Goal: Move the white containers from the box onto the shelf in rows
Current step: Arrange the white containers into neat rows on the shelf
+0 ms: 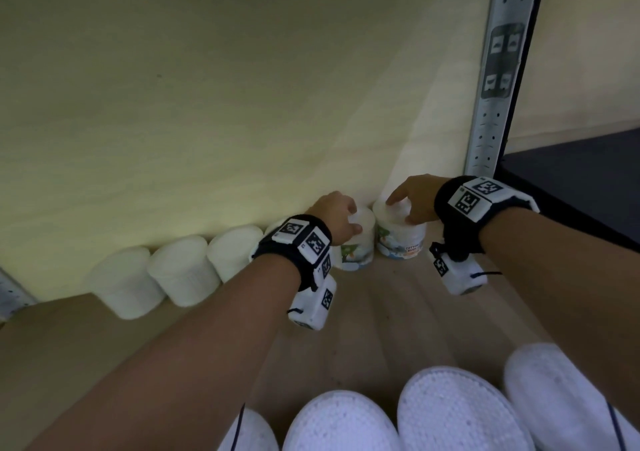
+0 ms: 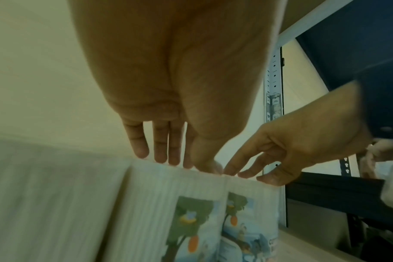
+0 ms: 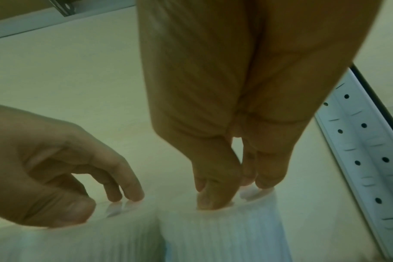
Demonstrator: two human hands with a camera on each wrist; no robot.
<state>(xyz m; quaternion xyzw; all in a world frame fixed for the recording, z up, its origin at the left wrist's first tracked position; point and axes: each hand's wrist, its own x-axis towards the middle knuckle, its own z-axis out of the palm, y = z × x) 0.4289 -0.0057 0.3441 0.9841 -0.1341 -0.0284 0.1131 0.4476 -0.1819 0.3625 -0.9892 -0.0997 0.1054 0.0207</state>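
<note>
Here the shelf [image 1: 363, 315], a pale wooden board, runs back to a cream back wall [image 1: 207, 87], with a perforated metal upright [image 1: 491, 104] standing at its right rear corner and carrying a dark sticker too blurred to read. Along the rear edge a row of white containers [image 1: 180, 270] stands side by side against the wall, their sides ribbed. The two at the right end of that row are the ones being handled. The left container [image 1: 360, 243] shows a printed picture of a green tree with orange shapes; the right container [image 1: 400, 239], last in the row and nearest the upright, carries the same kind of picture and the words "COTTON BUDS", only partly legible. They touch each other. The left hand [image 1: 337, 213] rests from above on the left container's lid with fingers and thumb curved down round its rim. The right hand [image 1: 414, 196] grips the right container's lid the same way, thumb at the near edge, fingers on top. The middle of the shelf, forward of the row, is bare board. At the front edge four more white lids [image 1: 457, 412] sit close together, blurred. Each wrist wears a black band [image 1: 453, 208] with square coded markers.
</note>
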